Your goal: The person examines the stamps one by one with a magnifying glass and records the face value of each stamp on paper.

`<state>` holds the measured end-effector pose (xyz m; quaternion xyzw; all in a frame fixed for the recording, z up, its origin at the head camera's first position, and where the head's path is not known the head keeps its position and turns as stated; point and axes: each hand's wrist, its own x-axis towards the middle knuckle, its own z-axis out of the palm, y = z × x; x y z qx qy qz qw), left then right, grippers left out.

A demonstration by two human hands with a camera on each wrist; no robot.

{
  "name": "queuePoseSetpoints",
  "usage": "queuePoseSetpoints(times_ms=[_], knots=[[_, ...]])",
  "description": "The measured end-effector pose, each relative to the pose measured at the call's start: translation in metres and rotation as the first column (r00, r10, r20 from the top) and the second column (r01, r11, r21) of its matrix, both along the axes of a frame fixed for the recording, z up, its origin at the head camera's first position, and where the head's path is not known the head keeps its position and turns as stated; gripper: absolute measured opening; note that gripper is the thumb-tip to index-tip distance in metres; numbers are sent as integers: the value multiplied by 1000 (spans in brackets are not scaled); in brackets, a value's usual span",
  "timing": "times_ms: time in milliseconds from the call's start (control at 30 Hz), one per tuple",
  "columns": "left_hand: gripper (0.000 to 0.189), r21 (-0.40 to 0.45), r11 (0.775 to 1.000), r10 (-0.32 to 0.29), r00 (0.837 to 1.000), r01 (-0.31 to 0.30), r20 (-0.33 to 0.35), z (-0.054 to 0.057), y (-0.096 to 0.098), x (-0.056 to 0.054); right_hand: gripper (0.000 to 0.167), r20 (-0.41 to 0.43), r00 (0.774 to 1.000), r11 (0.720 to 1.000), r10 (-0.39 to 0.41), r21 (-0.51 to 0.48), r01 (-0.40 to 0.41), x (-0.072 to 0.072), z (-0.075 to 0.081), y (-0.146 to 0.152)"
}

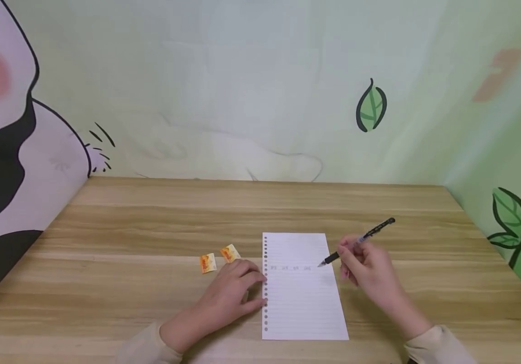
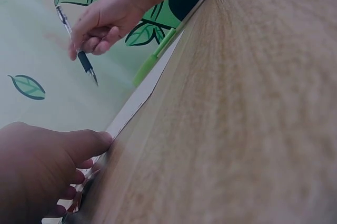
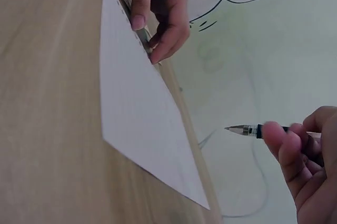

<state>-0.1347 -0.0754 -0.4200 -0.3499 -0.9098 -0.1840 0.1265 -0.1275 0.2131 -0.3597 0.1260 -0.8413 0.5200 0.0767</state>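
A white, ruled sheet of paper [image 1: 303,303] with punched holes down its left side lies on the table. My left hand [image 1: 230,288] rests beside it, thumb and fingertips touching the holed edge. My right hand [image 1: 365,268] pinches a black pen [image 1: 376,229] with a clear section, thumb and fingers round its grip. The pen's point hangs over the right part of the sheet, raised off it in the right wrist view. A row of small, faint written marks [image 1: 290,268] crosses the upper part of the paper, too small to read.
Two small orange-and-white pieces, one nearer [image 1: 208,263] and one farther [image 1: 229,253], lie beyond the left hand on the wooden table [image 1: 83,303]. A slim bright green object [image 2: 154,58] shows past the sheet. A painted wall [image 1: 242,101] stands behind.
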Motion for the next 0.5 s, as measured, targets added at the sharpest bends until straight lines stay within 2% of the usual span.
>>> queuePoseSetpoints(times_ms=[133, 267, 500], knots=[[36, -1, 1000, 4, 1000, -4, 2, 1, 0, 0, 22, 44, 999, 1000, 13, -15, -13, -1, -5, 0], [37, -4, 1000, 6, 1000, -6, 4, 0, -1, 1, 17, 71, 997, 999, 31, 12, -31, -1, -8, 0], [36, 3, 1000, 9, 1000, -9, -9, 0, 0, 0, 15, 81, 996, 999, 43, -21, -41, -1, -9, -1]])
